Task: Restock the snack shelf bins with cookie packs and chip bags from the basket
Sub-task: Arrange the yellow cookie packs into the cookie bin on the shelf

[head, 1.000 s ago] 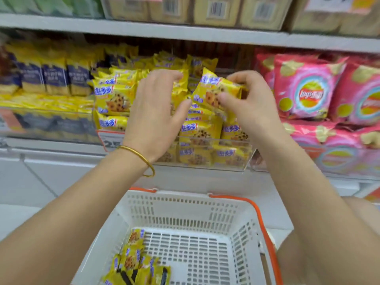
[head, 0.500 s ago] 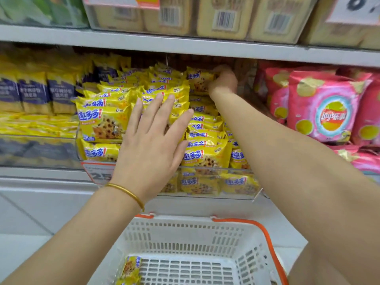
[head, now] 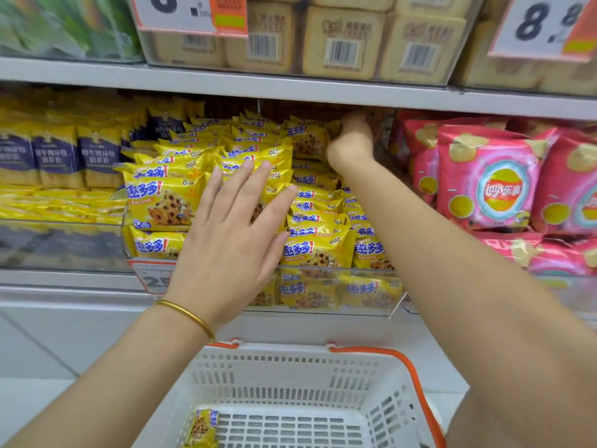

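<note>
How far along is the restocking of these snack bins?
Mostly done: the clear plastic bin is heaped with yellow cookie packs, and the pink chip bags beside look stocked. In hand: the left hand rests flat on the packs while the right hand reaches to the bin's back. Left: a yellow pack lies in the white plastic basket.

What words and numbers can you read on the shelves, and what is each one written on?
"趣多多!" on the yellow cookie packs.
"Lay's 乐事" on the pink chip bag.
"8.8", cut off, on the right price sign.
"8", cut off, on the left price sign.
"25", partly covered, on the shelf tag.
Too blurred: print on the navy packs and beige boxes.
</note>
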A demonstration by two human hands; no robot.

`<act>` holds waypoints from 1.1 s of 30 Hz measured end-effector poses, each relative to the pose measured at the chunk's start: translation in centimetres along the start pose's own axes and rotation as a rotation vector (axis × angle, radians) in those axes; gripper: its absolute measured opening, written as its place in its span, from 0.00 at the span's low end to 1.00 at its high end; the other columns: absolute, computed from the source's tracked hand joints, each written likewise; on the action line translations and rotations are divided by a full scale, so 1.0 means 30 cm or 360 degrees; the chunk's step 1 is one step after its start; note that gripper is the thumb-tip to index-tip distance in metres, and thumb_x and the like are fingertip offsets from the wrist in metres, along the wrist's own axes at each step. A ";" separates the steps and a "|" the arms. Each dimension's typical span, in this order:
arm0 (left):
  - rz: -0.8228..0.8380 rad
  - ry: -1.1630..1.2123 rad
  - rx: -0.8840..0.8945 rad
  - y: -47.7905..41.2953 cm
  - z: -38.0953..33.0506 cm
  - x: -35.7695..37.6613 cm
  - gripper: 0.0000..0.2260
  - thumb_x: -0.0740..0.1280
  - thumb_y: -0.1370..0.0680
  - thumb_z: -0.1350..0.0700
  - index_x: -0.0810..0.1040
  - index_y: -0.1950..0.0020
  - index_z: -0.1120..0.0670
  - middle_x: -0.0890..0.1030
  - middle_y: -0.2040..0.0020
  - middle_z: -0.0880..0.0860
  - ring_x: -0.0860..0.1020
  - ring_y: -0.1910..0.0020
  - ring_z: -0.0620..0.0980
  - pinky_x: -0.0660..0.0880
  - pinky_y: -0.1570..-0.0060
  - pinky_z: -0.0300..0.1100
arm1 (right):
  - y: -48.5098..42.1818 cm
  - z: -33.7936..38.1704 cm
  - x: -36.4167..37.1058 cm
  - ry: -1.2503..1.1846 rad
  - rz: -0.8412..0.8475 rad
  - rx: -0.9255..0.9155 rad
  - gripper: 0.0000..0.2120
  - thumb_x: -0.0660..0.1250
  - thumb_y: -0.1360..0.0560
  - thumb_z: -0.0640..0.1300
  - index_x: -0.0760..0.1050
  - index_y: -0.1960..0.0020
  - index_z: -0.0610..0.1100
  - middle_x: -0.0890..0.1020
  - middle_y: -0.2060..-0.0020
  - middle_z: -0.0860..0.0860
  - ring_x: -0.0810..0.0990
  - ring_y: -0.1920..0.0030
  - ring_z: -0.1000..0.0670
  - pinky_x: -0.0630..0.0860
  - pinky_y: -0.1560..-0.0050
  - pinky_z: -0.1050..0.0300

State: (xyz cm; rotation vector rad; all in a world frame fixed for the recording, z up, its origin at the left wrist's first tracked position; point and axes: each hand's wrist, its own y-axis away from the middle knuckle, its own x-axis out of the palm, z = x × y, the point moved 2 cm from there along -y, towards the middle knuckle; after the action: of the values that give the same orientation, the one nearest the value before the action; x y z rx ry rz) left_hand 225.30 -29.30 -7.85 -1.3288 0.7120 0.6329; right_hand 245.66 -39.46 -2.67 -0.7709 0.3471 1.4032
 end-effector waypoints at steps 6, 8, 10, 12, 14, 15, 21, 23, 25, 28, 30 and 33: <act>-0.0151 0.0082 0.0090 0.103 -0.048 -0.113 0.13 0.61 0.24 0.56 0.78 0.42 0.58 0.77 0.41 0.58 0.74 0.44 0.61 0.71 0.47 0.55 | 0.424 -0.021 -0.165 -0.0457 0.0251 -0.0421 0.15 0.65 0.30 0.30 0.71 0.52 0.49 0.78 0.54 0.48 0.81 0.54 0.46 0.79 0.53 0.50; 0.0017 0.0088 0.0144 0.160 -0.051 -0.130 0.11 0.61 0.25 0.58 0.79 0.47 0.59 0.79 0.47 0.58 0.75 0.50 0.61 0.73 0.54 0.55 | 0.599 -0.044 -0.165 -0.0668 0.0491 -0.0489 0.17 0.66 0.30 0.28 0.71 0.58 0.50 0.78 0.61 0.49 0.82 0.62 0.46 0.79 0.63 0.52; 0.0351 0.0095 0.0154 0.244 -0.031 -0.106 0.12 0.58 0.25 0.57 0.78 0.50 0.60 0.78 0.50 0.59 0.75 0.53 0.62 0.74 0.56 0.56 | 0.733 -0.110 -0.069 -0.0699 0.0789 -0.0382 0.18 0.62 0.29 0.26 0.70 0.61 0.50 0.76 0.66 0.51 0.80 0.67 0.47 0.78 0.67 0.52; 0.0713 0.0097 0.0119 0.350 -0.007 -0.063 0.16 0.55 0.27 0.53 0.78 0.51 0.60 0.78 0.51 0.60 0.75 0.53 0.62 0.75 0.57 0.57 | 0.845 -0.215 0.119 -0.0484 0.1094 -0.0231 0.15 0.60 0.28 0.26 0.72 0.59 0.46 0.75 0.68 0.51 0.79 0.66 0.45 0.78 0.65 0.49; 0.0954 0.0062 0.0115 0.439 0.011 -0.033 0.19 0.54 0.29 0.51 0.80 0.52 0.59 0.79 0.51 0.60 0.77 0.53 0.62 0.77 0.58 0.56 | 0.953 -0.344 0.331 -0.0126 0.1439 -0.0164 0.11 0.60 0.28 0.28 0.75 0.53 0.41 0.77 0.64 0.48 0.79 0.60 0.43 0.79 0.56 0.46; 0.1041 0.0045 0.0077 0.472 0.012 -0.028 0.19 0.54 0.28 0.50 0.80 0.51 0.58 0.79 0.49 0.59 0.77 0.51 0.62 0.78 0.56 0.55 | 1.008 -0.409 0.426 0.0047 0.1596 -0.0147 0.10 0.61 0.27 0.30 0.76 0.49 0.39 0.78 0.58 0.46 0.78 0.56 0.43 0.78 0.52 0.48; 0.1258 0.0066 -0.0037 0.566 0.047 0.000 0.30 0.44 0.30 0.45 0.80 0.46 0.56 0.78 0.44 0.56 0.74 0.43 0.59 0.76 0.51 0.53 | 1.337 -0.671 0.762 0.0427 0.2236 0.0170 0.31 0.68 0.25 0.40 0.58 0.26 0.45 0.60 0.28 0.39 0.76 0.44 0.39 0.73 0.60 0.56; 0.1281 0.0061 -0.0046 0.572 0.062 0.009 0.31 0.43 0.31 0.45 0.81 0.47 0.57 0.79 0.45 0.57 0.74 0.44 0.60 0.77 0.51 0.55 | 1.427 -0.711 0.809 0.0700 0.2304 -0.0065 0.39 0.73 0.29 0.44 0.55 0.25 0.46 0.47 0.24 0.43 0.68 0.34 0.36 0.75 0.45 0.49; 0.1287 0.0031 -0.0048 0.570 0.067 0.014 0.31 0.42 0.30 0.44 0.78 0.42 0.55 0.76 0.40 0.54 0.70 0.39 0.57 0.74 0.46 0.54 | 1.484 -0.724 0.826 0.0900 0.2192 -0.0341 0.40 0.74 0.30 0.46 0.56 0.26 0.44 0.46 0.24 0.45 0.63 0.32 0.36 0.72 0.40 0.46; 0.1453 0.0006 -0.0121 0.566 0.077 0.026 0.29 0.44 0.29 0.46 0.73 0.35 0.51 0.70 0.34 0.50 0.64 0.34 0.52 0.69 0.39 0.51 | 1.496 -0.697 0.825 0.1010 0.1951 -0.0603 0.28 0.71 0.30 0.35 0.63 0.33 0.40 0.61 0.30 0.43 0.70 0.40 0.40 0.74 0.52 0.49; 0.1493 -0.0024 -0.0119 0.562 0.081 0.031 0.24 0.45 0.24 0.47 0.71 0.34 0.51 0.69 0.33 0.50 0.63 0.34 0.52 0.68 0.38 0.49 | 1.484 -0.687 0.825 0.1012 0.1971 -0.0656 0.23 0.69 0.30 0.32 0.67 0.37 0.39 0.66 0.35 0.42 0.72 0.43 0.41 0.75 0.53 0.49; 0.1549 -0.0066 -0.0044 0.565 0.077 0.048 0.19 0.49 0.20 0.48 0.69 0.33 0.50 0.68 0.33 0.50 0.64 0.34 0.52 0.67 0.37 0.47 | 1.409 -0.684 0.792 0.0977 0.2263 -0.0537 0.07 0.69 0.29 0.37 0.71 0.56 0.40 0.73 0.55 0.44 0.74 0.60 0.47 0.73 0.63 0.55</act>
State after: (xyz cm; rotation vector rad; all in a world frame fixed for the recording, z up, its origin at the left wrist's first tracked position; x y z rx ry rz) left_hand 213.52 -24.68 -19.45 -0.9276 1.3243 1.4341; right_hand 213.55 -36.11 -44.26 -1.3278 1.3373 2.5511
